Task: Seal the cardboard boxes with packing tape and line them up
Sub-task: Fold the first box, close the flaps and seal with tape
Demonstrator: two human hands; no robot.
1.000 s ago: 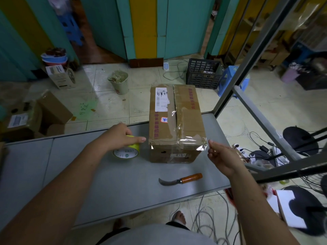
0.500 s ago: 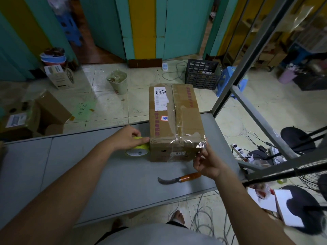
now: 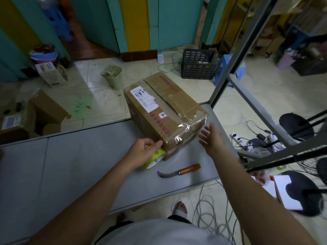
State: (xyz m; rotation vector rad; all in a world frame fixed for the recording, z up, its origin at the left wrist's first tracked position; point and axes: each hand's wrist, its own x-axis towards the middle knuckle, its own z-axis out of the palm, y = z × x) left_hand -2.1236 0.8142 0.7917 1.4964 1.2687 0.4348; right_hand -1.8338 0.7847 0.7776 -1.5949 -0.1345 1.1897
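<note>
One left grip (image 3: 142, 152) around tape roll (image 3: 156, 157)

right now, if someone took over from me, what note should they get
Left hand grips the yellow tape roll at the near left corner of the box. Right hand open by the near right end; contact unclear.
Box sits angled on the grey table; knife lies in front of it.
Done: clear tape covers the top seam and near end.
Left: probably cut the tape, then square and line up the box.
</note>
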